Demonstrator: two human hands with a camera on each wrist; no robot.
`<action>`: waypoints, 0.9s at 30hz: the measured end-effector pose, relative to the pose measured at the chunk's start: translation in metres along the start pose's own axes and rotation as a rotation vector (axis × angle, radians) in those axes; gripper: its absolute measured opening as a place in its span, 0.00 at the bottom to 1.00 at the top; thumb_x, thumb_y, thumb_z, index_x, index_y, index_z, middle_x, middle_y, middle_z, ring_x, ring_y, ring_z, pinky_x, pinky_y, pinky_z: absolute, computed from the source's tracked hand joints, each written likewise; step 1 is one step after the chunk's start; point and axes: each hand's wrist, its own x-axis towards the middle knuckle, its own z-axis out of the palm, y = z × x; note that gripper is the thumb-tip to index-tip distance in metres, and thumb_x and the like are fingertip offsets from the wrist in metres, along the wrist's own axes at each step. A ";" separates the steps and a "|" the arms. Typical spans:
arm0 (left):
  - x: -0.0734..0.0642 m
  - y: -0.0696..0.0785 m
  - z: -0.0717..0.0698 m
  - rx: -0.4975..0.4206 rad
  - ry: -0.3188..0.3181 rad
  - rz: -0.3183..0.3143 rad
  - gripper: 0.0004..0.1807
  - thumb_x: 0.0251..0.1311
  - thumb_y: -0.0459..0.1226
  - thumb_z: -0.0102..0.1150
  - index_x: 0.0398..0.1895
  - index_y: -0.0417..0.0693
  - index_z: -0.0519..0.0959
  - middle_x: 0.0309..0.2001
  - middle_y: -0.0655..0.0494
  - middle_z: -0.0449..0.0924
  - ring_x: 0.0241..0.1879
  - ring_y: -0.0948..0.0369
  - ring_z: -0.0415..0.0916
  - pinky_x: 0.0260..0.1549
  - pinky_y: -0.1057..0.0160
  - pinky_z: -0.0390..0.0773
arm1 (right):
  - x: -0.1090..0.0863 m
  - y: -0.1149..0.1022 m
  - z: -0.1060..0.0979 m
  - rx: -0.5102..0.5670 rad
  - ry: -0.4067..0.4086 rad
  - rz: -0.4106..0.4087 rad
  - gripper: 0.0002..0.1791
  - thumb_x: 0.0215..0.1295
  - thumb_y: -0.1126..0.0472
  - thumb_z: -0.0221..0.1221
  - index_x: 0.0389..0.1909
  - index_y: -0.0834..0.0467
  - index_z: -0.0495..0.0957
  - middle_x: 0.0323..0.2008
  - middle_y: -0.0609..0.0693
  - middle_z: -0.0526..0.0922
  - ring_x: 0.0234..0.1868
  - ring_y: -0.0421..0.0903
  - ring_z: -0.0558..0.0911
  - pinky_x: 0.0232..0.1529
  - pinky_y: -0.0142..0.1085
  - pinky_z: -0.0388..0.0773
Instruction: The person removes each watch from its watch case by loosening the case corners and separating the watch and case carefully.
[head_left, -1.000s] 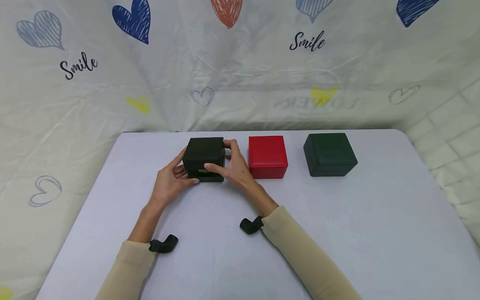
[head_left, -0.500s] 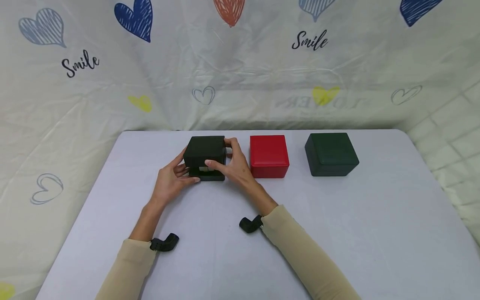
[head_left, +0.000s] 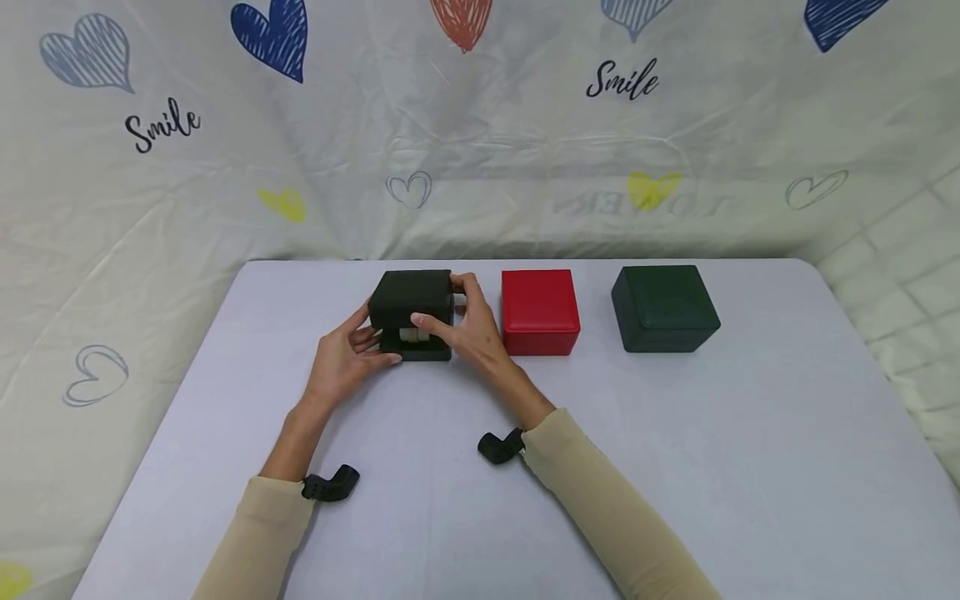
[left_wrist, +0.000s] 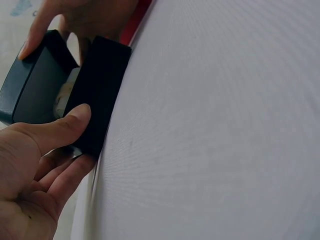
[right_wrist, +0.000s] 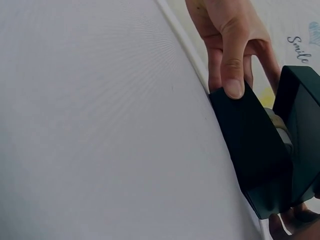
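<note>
A dark green hinged box [head_left: 411, 292] stands at the far left of the table with its lid partly raised. My left hand [head_left: 341, 367] grips the lower half at its left side, thumb on the front face of the base [left_wrist: 102, 90]. At the other side my right hand [head_left: 478, 337] holds the lid, its thumb at the lid's front edge and fingers along the right side. Inside the gap shows a pale, rounded band-like thing [right_wrist: 280, 127], mostly covered by lid and base. In the left wrist view the lid [left_wrist: 35, 95] leans away from the base.
To the right of my right hand stands a closed red box [head_left: 538, 304], and beyond it a closed green box [head_left: 666, 304]. All are near the back edge of the white table [head_left: 615, 467]. A printed curtain [head_left: 480, 125] hangs behind.
The lid has risen further, widening the front gap, and more of the pale thing shows inside. Both hands keep their hold on the box.
</note>
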 end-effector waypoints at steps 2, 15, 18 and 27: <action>0.000 0.000 0.000 -0.003 0.000 -0.001 0.55 0.52 0.29 0.79 0.82 0.51 0.58 0.68 0.35 0.76 0.64 0.44 0.81 0.58 0.53 0.82 | 0.000 0.000 0.000 0.004 0.003 -0.002 0.40 0.59 0.46 0.71 0.67 0.56 0.64 0.65 0.52 0.74 0.68 0.48 0.72 0.70 0.51 0.75; 0.000 -0.003 0.001 -0.002 0.004 0.011 0.56 0.52 0.30 0.79 0.83 0.51 0.58 0.68 0.36 0.76 0.63 0.44 0.81 0.57 0.55 0.83 | 0.004 -0.001 0.002 0.011 0.013 0.010 0.39 0.60 0.45 0.70 0.67 0.57 0.65 0.62 0.53 0.76 0.64 0.49 0.74 0.66 0.51 0.76; 0.000 -0.003 0.001 0.002 0.007 0.013 0.56 0.51 0.30 0.79 0.82 0.51 0.58 0.68 0.36 0.76 0.63 0.44 0.81 0.57 0.54 0.83 | 0.004 -0.002 0.002 0.008 0.016 0.015 0.38 0.61 0.45 0.70 0.66 0.56 0.65 0.61 0.53 0.76 0.64 0.49 0.74 0.66 0.50 0.76; 0.001 -0.002 0.002 -0.005 0.010 0.024 0.56 0.51 0.28 0.79 0.82 0.52 0.58 0.68 0.37 0.77 0.63 0.44 0.81 0.56 0.56 0.83 | 0.006 -0.005 0.002 0.016 0.021 0.042 0.38 0.62 0.44 0.69 0.66 0.56 0.65 0.60 0.53 0.76 0.62 0.49 0.74 0.63 0.51 0.76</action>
